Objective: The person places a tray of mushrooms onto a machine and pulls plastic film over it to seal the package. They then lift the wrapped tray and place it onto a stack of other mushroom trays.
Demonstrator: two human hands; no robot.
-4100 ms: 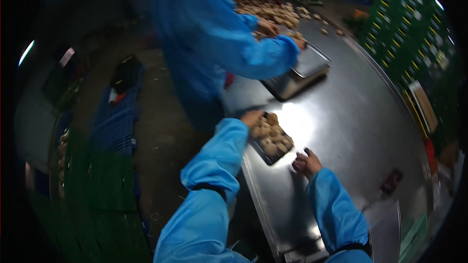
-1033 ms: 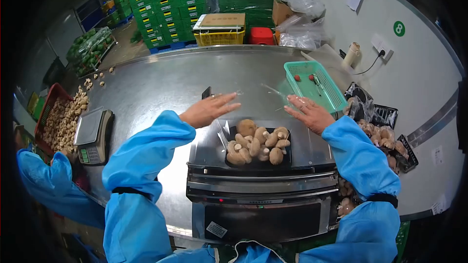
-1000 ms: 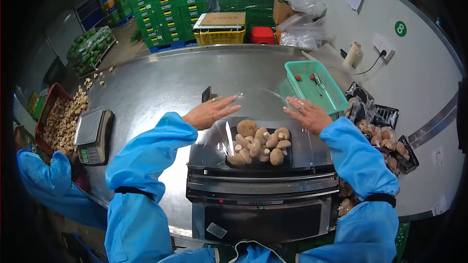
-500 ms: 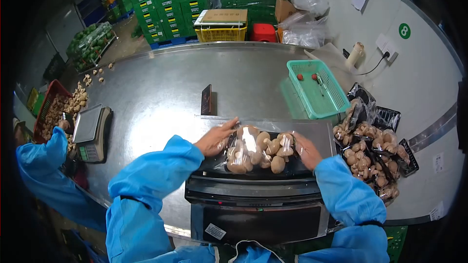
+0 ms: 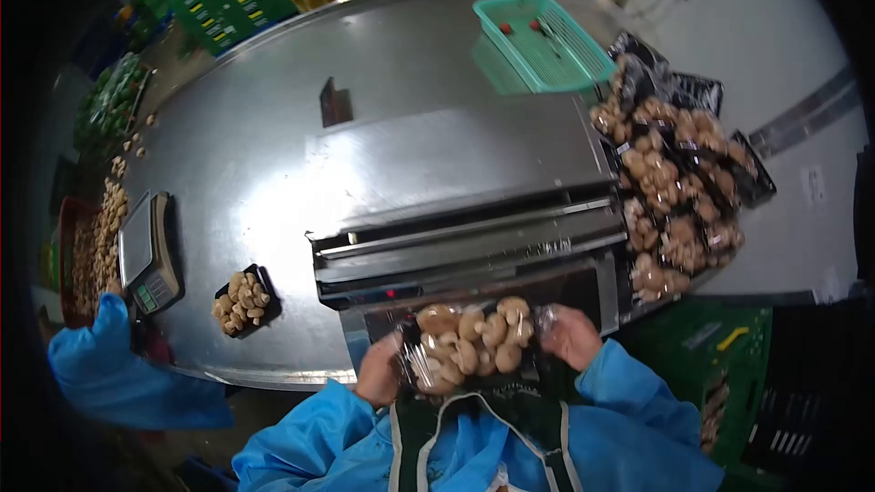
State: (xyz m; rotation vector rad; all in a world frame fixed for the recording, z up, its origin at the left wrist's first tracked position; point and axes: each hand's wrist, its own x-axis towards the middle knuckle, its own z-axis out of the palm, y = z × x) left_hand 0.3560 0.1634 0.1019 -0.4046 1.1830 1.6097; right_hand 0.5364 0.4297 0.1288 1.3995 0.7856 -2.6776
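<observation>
A black tray of mushrooms [image 5: 469, 343] under shiny clear film is held close to my chest, at the front edge of the wrapping machine [image 5: 465, 246]. My left hand [image 5: 379, 370] closes on the tray's left end. At the opposite end my right hand [image 5: 571, 337] grips the tray and its bunched film. Both thumbs and fingers lie along the sides, partly hidden by the tray. Left of the machine, an unwrapped tray of mushrooms [image 5: 241, 302] sits on the steel table [image 5: 401, 55].
Several film-wrapped mushroom trays [image 5: 679, 182] are piled at right. Behind them is a green basket [image 5: 547, 41] with small red items. A scale [image 5: 150, 255] stands at left near loose mushrooms and a red crate [image 5: 77, 246]. A co-worker's blue sleeve [image 5: 100, 355] reaches in there.
Both hands have brought the wrapped mushroom tray from above the machine back toward my body. My view has tilted down and turned, and the unwrapped tray at left now shows.
</observation>
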